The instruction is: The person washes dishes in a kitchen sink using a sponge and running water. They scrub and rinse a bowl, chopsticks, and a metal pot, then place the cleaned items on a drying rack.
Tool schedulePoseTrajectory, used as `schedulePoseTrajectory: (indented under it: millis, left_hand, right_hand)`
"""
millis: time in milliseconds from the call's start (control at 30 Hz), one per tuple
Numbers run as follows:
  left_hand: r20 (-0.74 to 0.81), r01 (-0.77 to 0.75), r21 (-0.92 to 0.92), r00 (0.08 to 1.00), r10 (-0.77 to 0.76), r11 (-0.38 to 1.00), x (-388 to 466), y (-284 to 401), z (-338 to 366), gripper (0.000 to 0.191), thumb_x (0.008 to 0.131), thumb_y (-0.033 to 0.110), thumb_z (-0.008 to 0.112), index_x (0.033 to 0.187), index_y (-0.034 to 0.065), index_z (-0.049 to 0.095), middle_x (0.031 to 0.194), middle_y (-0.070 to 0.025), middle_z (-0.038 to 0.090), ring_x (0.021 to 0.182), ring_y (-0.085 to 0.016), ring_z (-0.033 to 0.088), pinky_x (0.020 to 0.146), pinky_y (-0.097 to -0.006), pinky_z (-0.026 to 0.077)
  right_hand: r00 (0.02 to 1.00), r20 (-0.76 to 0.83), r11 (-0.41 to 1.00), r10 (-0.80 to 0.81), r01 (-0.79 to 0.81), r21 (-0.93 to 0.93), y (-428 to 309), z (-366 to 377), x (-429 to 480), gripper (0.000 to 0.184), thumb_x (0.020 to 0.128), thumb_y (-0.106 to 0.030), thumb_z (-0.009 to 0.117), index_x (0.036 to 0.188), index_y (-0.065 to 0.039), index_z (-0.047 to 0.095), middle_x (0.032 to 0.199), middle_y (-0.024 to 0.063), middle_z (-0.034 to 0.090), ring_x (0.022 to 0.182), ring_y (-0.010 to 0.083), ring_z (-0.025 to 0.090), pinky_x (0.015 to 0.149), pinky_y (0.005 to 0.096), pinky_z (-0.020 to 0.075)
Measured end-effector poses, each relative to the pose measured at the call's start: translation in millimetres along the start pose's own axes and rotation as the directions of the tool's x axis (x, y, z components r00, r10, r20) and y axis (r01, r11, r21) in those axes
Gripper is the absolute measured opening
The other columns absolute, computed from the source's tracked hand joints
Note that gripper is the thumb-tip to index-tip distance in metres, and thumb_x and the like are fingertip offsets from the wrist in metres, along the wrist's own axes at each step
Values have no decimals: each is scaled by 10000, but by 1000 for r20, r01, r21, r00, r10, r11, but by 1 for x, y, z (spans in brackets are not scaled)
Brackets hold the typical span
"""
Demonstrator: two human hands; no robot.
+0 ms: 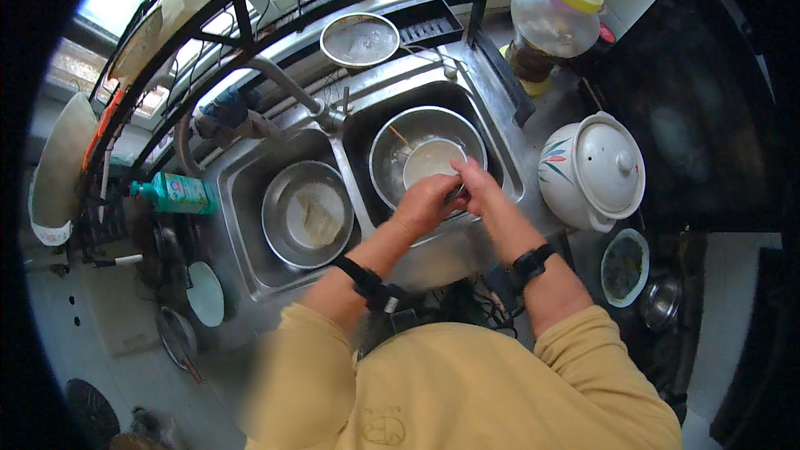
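Note:
Both my hands meet over the right sink basin, at the near edge of a small round bowl. My left hand is curled at the bowl's near side, and my right hand touches it from the right. What the fingers grip is partly hidden. The small bowl sits inside a large metal bowl, with a thin wooden stick beside it. In the left basin a metal bowl holds a pale, crumpled cloth-like piece.
A faucet stands between the basins. Left are a green detergent bottle and a pale plate; right, a lidded white ceramic pot and a glass jar. A black rack arches behind, with a round strainer below it.

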State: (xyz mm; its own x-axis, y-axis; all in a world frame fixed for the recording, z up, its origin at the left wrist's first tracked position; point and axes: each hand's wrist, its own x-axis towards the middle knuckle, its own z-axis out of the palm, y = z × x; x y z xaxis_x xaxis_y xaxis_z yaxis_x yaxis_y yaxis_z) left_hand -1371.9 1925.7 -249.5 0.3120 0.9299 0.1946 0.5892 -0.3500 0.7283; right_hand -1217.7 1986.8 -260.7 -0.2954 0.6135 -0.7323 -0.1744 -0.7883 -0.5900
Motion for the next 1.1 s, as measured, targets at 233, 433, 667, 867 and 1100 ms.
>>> schedulePoseTrajectory:
  millis: [233,433,667,867,1100]
  left_hand:
    - [135,-67,118,990,51,991,-6,-4,-3,202,769,152,703,963,129,651,914,-118,647,871,-343,614,741,-417,476]
    - [58,-68,-33,996,70,997,-12,-4,-4,191,745,134,712,918,99,638,944,-151,633,888,-360,606,727,-428,472]
    - [-16,38,-118,999,-40,992,-12,-6,5,148,751,120,673,892,108,632,918,-134,638,875,-379,600,746,-442,484]
    - [18,-53,284,999,50,957,-27,-29,9,229,774,92,663,1001,112,641,1002,-128,639,924,-367,589,792,-434,486]
    - [-132,359,63,928,-349,931,-55,-72,12,290,752,54,678,1040,70,652,1029,-143,629,979,-363,587,851,-440,476]
  right_hand:
    - [999,-7,988,41,-42,-151,7,-11,8,585,936,-365,542,1439,-222,279,1340,156,453,1146,364,527,725,594,523]
    - [994,56,990,89,-83,-111,0,-7,-1,584,947,-379,533,1441,-225,262,1359,140,436,1151,391,518,785,596,506]
    - [996,-78,986,-33,20,-165,11,11,0,526,959,-348,524,1410,-207,294,1251,141,500,1079,342,562,756,570,541]
    - [900,-83,687,-428,265,-677,8,12,-1,622,833,-67,584,1401,-197,366,1230,184,523,1072,379,563,830,490,505]
    - [598,144,83,-788,336,-938,0,-2,2,701,718,99,518,1352,-193,455,1143,219,564,1014,420,560,911,455,450]
